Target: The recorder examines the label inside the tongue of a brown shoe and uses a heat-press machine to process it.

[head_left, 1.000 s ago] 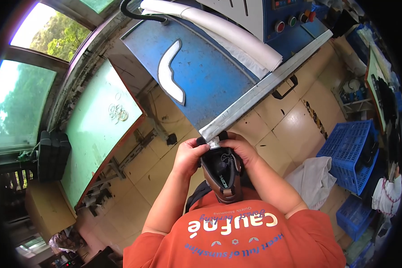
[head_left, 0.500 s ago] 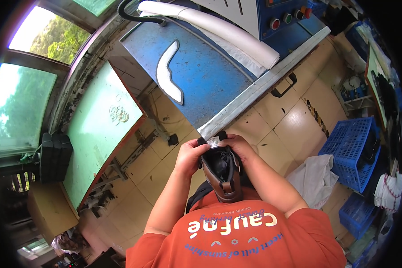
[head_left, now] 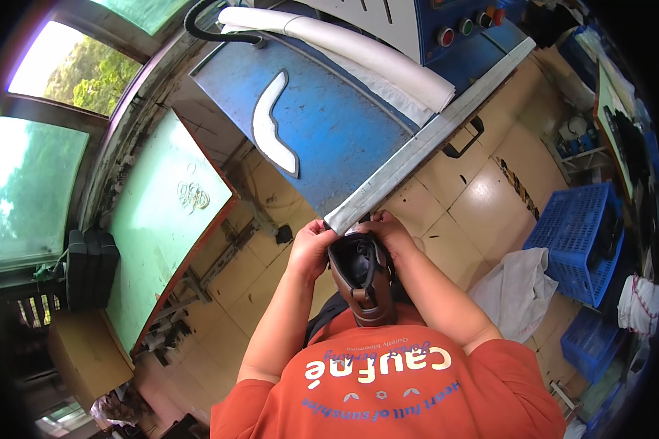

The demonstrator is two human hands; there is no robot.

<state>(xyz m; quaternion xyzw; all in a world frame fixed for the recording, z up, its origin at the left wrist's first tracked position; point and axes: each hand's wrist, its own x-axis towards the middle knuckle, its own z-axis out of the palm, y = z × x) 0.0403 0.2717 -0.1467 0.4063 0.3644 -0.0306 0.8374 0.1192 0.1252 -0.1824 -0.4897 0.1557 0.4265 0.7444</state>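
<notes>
A brown shoe with a dark lining is in front of my chest, its opening facing up and its heel loop toward me. My left hand is closed on the far left side of the shoe's tongue, thumb on top. On the right side, my right hand pinches the same tongue. Part of the tongue and the front of the shoe are hidden by my hands and the metal edge bar of the blue machine table. Both hands are right beside the end of that bar.
A blue machine table carries a white curved piece and a white roll. Left stands a green-topped table with several pale rings. Right are blue crates and a white cloth.
My hands and the shoe now sit slightly closer to the bar's end, which covers more of the tongue. The white label seen earlier between my thumbs is mostly hidden.
</notes>
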